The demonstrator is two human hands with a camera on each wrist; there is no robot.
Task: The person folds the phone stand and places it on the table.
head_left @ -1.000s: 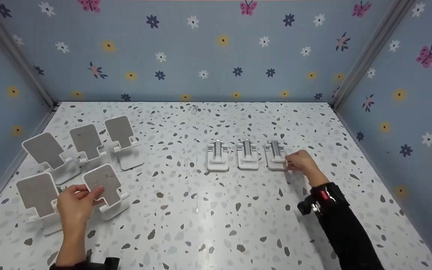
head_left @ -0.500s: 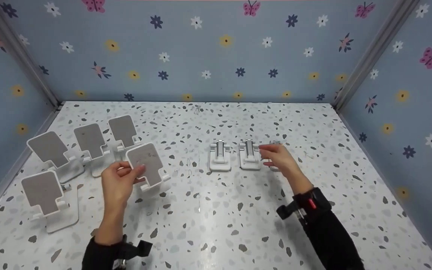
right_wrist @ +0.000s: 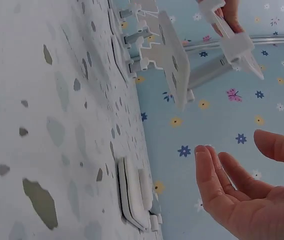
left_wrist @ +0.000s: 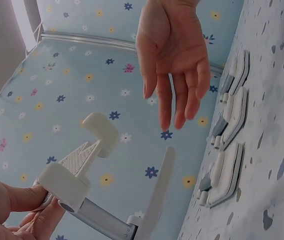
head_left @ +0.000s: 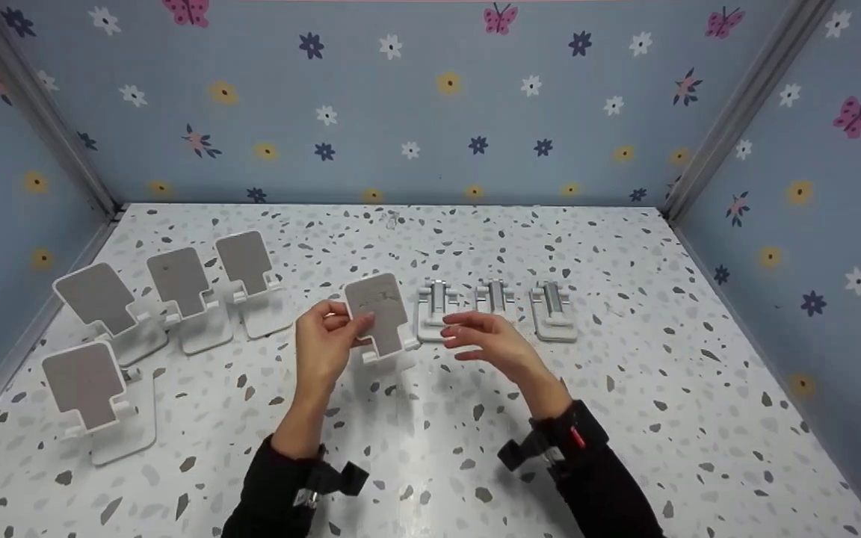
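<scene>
My left hand point(head_left: 323, 344) pinches a white phone stand point(head_left: 378, 308) by the edge of its grey-padded plate, thumb on the pad. The left wrist view shows this stand unfolded, its metal arm point(left_wrist: 104, 217) slanting to a flat white base point(left_wrist: 157, 192). In the right wrist view that base point(right_wrist: 174, 55) hangs clear of the table. Just right of it my right hand point(head_left: 496, 347) hovers with fingers spread apart and nothing held. It partly covers the middle one of three folded phone stands point(head_left: 554, 329) in a row; the left one point(head_left: 430, 332) lies behind the fingertips.
Several unfolded phone stands stand at the left, one in front point(head_left: 87, 381) and others behind it point(head_left: 179, 280). The speckled white table point(head_left: 430, 463) is bounded by flower-patterned walls point(head_left: 371, 97) at the back and sides.
My left hand has lifted the front stand from the left group and carried it right to mid-table. My right hand has left the rightmost folded stand and moved left towards it.
</scene>
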